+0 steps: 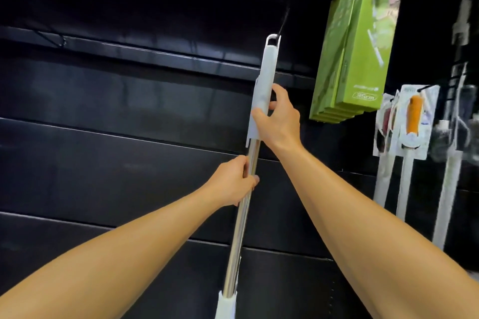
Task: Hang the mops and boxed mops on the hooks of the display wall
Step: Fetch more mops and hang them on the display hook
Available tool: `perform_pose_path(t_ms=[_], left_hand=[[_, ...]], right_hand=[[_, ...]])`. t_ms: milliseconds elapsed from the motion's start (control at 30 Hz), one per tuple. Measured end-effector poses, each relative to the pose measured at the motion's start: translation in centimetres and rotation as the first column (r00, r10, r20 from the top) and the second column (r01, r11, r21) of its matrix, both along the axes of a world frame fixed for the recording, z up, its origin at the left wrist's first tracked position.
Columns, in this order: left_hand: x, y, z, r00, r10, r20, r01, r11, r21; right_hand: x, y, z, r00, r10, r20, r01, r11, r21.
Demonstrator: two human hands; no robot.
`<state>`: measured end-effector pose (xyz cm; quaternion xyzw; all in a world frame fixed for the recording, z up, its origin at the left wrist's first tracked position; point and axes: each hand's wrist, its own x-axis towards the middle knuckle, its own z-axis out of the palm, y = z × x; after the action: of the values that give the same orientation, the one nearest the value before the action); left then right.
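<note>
I hold a mop [247, 181] with a shiny metal pole and a white plastic grip upright against the black display wall [129, 111]. My right hand [278, 122] grips the white grip near its lower end. Lower down, my left hand [237, 181] grips the metal pole. The loop at the mop's top end [273, 39] sits at the tip of a black hook [286, 17] that has a white label bar above it. The mop's lower part runs out of view at the bottom.
Several green boxed mops [363, 41] hang to the right of the hook. Farther right hang packaged mops [412, 122] with white poles, one with an orange part, and blurred items at the right edge. The black wall panels to the left carry nothing.
</note>
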<state>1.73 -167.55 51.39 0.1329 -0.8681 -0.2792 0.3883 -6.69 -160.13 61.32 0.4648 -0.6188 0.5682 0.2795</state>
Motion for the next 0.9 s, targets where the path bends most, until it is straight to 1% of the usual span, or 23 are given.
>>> perform_pose_path(t_ms=[200, 400, 567, 667, 733, 767, 833, 900], left_hand=[[-2.3, -2.4, -1.3, 0.999, -0.029, 0.017, 0.03, 0.999, -0.019], [-3.9, -3.5, -2.7, 0.996, -0.055, -0.065, 0.051, 0.997, -0.057], [-5.1, -4.1, -3.8, 0.996, -0.053, -0.075, 0.047, 0.995, -0.089], [-5.3, -4.2, -4.2, 0.992, -0.055, -0.112, 0.04, 0.99, -0.133], [-5.1, -4.0, -4.5, 0.984, -0.054, -0.168, 0.02, 0.98, -0.198], [-5.0, -3.9, -4.7, 0.982, -0.043, -0.186, -0.01, 0.962, -0.273], [-4.8, -3.9, -5.1, 0.982, 0.023, -0.186, -0.106, 0.885, -0.453], [-4.6, -4.1, -5.5, 0.982, 0.079, -0.172, -0.161, 0.823, -0.545]], right_hand=[[-1.8, -1.9, -1.3, 0.998, -0.055, -0.022, 0.055, 0.998, -0.023], [-2.9, -2.5, -1.9, 0.991, -0.094, -0.096, 0.094, 0.996, -0.011], [-3.9, -3.1, -2.0, 0.992, -0.088, -0.087, 0.09, 0.996, 0.021], [-4.0, -3.2, -2.4, 0.991, -0.085, -0.103, 0.087, 0.996, 0.013], [-3.9, -3.2, -2.8, 0.988, -0.096, -0.119, 0.097, 0.995, 0.0], [-3.9, -3.1, -3.0, 0.987, -0.105, -0.125, 0.105, 0.994, -0.006], [-3.8, -2.9, -3.3, 0.981, -0.129, -0.145, 0.132, 0.991, 0.012], [-3.8, -2.7, -3.5, 0.977, -0.144, -0.158, 0.154, 0.987, 0.051]])
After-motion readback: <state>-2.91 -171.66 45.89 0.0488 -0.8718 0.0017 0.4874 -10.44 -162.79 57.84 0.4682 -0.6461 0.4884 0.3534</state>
